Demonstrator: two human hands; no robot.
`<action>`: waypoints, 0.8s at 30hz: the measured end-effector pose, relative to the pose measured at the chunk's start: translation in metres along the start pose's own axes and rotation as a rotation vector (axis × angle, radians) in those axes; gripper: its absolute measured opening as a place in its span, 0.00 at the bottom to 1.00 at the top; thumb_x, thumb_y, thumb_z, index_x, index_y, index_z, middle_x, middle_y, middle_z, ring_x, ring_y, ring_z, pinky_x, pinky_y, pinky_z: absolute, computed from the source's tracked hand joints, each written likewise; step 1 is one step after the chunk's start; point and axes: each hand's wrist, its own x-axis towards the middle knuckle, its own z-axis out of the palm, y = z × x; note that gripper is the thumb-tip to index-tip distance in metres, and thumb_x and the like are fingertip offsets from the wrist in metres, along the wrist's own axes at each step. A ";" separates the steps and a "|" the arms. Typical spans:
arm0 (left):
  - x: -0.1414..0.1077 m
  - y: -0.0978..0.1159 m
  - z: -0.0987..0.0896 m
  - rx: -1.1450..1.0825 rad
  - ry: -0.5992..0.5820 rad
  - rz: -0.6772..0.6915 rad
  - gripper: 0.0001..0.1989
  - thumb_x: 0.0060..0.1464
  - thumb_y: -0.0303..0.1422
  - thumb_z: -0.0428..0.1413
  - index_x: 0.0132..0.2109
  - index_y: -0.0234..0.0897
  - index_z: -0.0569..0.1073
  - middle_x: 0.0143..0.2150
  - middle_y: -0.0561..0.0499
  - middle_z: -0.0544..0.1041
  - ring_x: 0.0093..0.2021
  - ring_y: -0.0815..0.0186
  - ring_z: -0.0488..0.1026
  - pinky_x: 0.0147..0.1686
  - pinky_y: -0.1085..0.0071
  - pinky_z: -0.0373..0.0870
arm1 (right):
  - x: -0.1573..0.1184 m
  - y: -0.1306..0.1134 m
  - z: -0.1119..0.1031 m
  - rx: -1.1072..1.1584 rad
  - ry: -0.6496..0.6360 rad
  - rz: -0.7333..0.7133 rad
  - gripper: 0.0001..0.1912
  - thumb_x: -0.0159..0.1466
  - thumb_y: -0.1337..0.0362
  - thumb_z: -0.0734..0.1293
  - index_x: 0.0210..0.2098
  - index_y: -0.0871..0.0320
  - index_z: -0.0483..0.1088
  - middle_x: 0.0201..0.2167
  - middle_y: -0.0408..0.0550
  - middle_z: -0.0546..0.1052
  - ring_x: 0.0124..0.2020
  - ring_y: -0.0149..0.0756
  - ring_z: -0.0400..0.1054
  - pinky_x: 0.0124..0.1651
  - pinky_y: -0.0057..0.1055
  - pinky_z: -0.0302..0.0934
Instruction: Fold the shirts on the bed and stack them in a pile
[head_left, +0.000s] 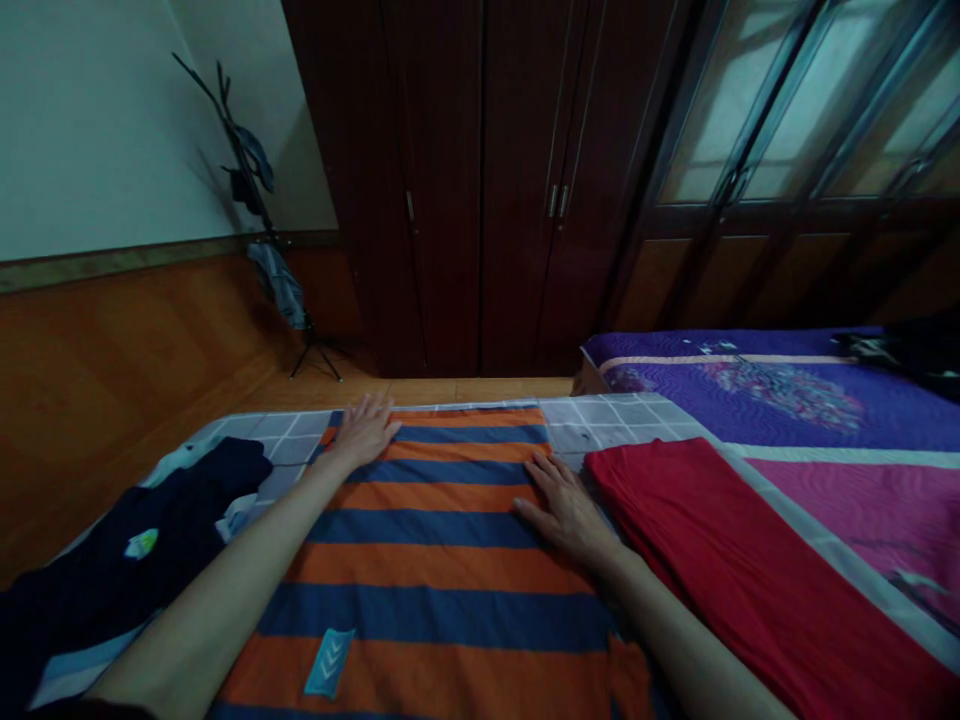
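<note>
An orange and blue striped shirt point(442, 565) lies spread flat on a grey checked bedsheet point(615, 415), with a light blue patch point(328, 662) near its lower left. My left hand point(364, 432) rests palm down on its far left edge, fingers stretched out. On the right edge, a little closer to me, lies my right hand point(559, 505), flat with its fingers apart. Neither hand grips the cloth. To the right of my right forearm is a folded red garment point(720, 550). Dark navy clothing point(172, 520) is heaped left of my left arm.
Beyond the bed's far edge is a strip of wooden floor point(472, 390), then a dark wardrobe point(480, 200). A coat rack point(244, 165) with hanging items stands at the far left. A purple and pink bedspread point(787, 395) covers the surface at right, beneath windows point(795, 110).
</note>
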 end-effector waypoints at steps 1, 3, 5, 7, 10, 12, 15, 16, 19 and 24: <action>-0.001 0.022 0.000 -0.005 -0.006 0.083 0.32 0.63 0.47 0.34 0.68 0.33 0.49 0.70 0.42 0.46 0.69 0.54 0.40 0.63 0.51 0.40 | 0.000 0.000 0.001 0.016 0.016 0.008 0.35 0.63 0.47 0.59 0.60 0.68 0.60 0.63 0.60 0.58 0.65 0.52 0.45 0.64 0.47 0.45; -0.004 0.068 0.006 -0.032 -0.039 0.269 0.30 0.63 0.48 0.33 0.68 0.41 0.47 0.70 0.52 0.44 0.69 0.63 0.40 0.64 0.63 0.42 | 0.001 0.000 0.002 0.060 0.053 0.026 0.33 0.64 0.49 0.60 0.59 0.68 0.62 0.62 0.61 0.60 0.64 0.52 0.47 0.63 0.47 0.46; -0.004 0.106 0.014 -0.086 -0.100 0.449 0.29 0.63 0.50 0.34 0.68 0.48 0.46 0.70 0.56 0.43 0.69 0.64 0.39 0.65 0.62 0.40 | 0.002 0.000 0.004 0.107 0.094 0.042 0.31 0.64 0.50 0.59 0.58 0.66 0.63 0.60 0.61 0.62 0.63 0.52 0.50 0.62 0.48 0.48; 0.003 0.128 0.018 -0.119 -0.148 0.452 0.30 0.62 0.50 0.35 0.68 0.48 0.48 0.70 0.53 0.44 0.69 0.58 0.40 0.64 0.54 0.39 | 0.002 0.001 0.005 0.139 0.129 0.053 0.28 0.64 0.51 0.59 0.56 0.66 0.65 0.59 0.62 0.64 0.62 0.52 0.52 0.61 0.48 0.50; 0.020 0.144 0.016 -0.116 -0.132 0.329 0.31 0.63 0.47 0.33 0.68 0.36 0.47 0.69 0.41 0.46 0.68 0.49 0.41 0.61 0.42 0.38 | 0.002 0.001 0.007 0.159 0.191 0.070 0.27 0.63 0.53 0.61 0.53 0.67 0.67 0.56 0.63 0.66 0.61 0.53 0.53 0.61 0.47 0.51; 0.025 0.157 0.016 -0.119 -0.118 0.370 0.30 0.64 0.45 0.32 0.68 0.36 0.46 0.69 0.42 0.46 0.69 0.52 0.41 0.62 0.46 0.39 | 0.002 0.000 0.007 0.188 0.273 0.081 0.25 0.62 0.55 0.62 0.53 0.66 0.67 0.55 0.62 0.67 0.60 0.52 0.56 0.60 0.48 0.52; 0.022 0.184 0.022 -0.134 -0.149 0.595 0.28 0.64 0.46 0.34 0.68 0.45 0.48 0.70 0.54 0.46 0.69 0.62 0.40 0.65 0.58 0.38 | 0.002 -0.002 0.006 0.260 0.404 0.094 0.22 0.61 0.58 0.62 0.52 0.60 0.66 0.52 0.58 0.70 0.55 0.49 0.61 0.56 0.47 0.56; 0.021 0.193 0.025 -0.136 -0.159 0.652 0.27 0.64 0.46 0.35 0.67 0.48 0.48 0.70 0.56 0.45 0.69 0.63 0.39 0.65 0.59 0.37 | 0.002 -0.003 0.004 0.278 0.421 0.100 0.20 0.61 0.60 0.61 0.51 0.59 0.66 0.50 0.56 0.71 0.53 0.48 0.63 0.55 0.46 0.58; 0.025 0.211 0.033 -0.133 -0.153 0.635 0.29 0.64 0.47 0.33 0.68 0.44 0.47 0.70 0.53 0.44 0.69 0.59 0.39 0.65 0.52 0.36 | 0.002 -0.006 0.001 0.288 0.408 0.116 0.19 0.60 0.61 0.61 0.49 0.61 0.67 0.46 0.57 0.73 0.49 0.47 0.65 0.54 0.43 0.59; 0.037 0.210 0.036 -0.130 -0.109 0.518 0.32 0.63 0.48 0.34 0.69 0.39 0.41 0.71 0.49 0.41 0.69 0.58 0.38 0.65 0.54 0.37 | -0.002 -0.008 0.000 0.205 0.347 0.067 0.26 0.61 0.60 0.61 0.57 0.64 0.61 0.55 0.59 0.68 0.57 0.47 0.60 0.59 0.44 0.54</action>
